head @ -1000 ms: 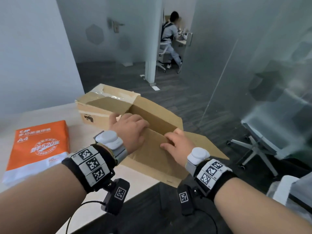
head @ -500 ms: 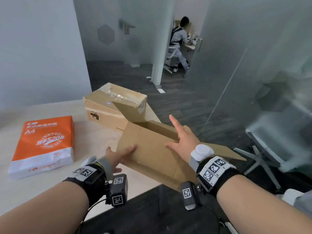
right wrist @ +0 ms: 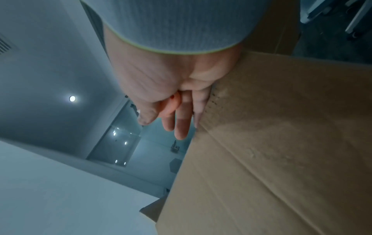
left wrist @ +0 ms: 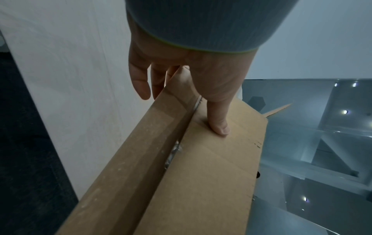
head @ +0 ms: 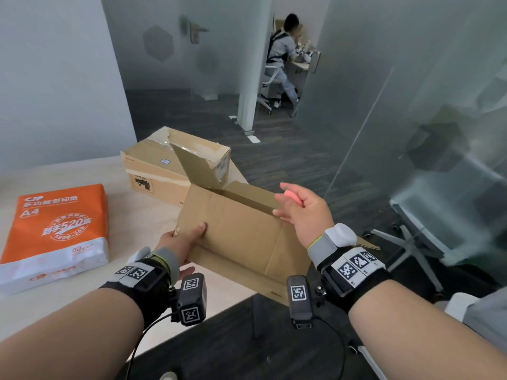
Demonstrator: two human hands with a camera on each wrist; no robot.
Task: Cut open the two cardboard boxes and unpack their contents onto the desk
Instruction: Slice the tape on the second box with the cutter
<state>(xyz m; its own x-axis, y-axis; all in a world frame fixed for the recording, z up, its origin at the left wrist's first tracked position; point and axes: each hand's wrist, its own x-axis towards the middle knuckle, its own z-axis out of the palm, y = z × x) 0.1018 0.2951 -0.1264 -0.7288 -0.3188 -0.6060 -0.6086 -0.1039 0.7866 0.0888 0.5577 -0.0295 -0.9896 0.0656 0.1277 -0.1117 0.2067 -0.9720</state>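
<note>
An opened brown cardboard box (head: 241,237) is held tilted over the desk's right edge, its flaps up and its inside hidden. My left hand (head: 189,237) pinches its lower left corner, thumb (left wrist: 218,125) on the upper face and fingers underneath. With straight fingers, my right hand (head: 299,209) touches the box's upper right edge (right wrist: 203,127) and holds nothing. A second cardboard box (head: 164,163), with torn tape on its top, stands on the desk (head: 137,215) behind the held one.
An orange A4 paper ream (head: 57,229) lies on the desk at the left. A white office chair (head: 411,237) stands by the glass wall (head: 411,105) on the right. A person (head: 282,50) sits far back.
The opened box has come up off the desk and tilted toward me. My left hand went from its top to its lower left corner; my right hand slid to the upper right edge.
</note>
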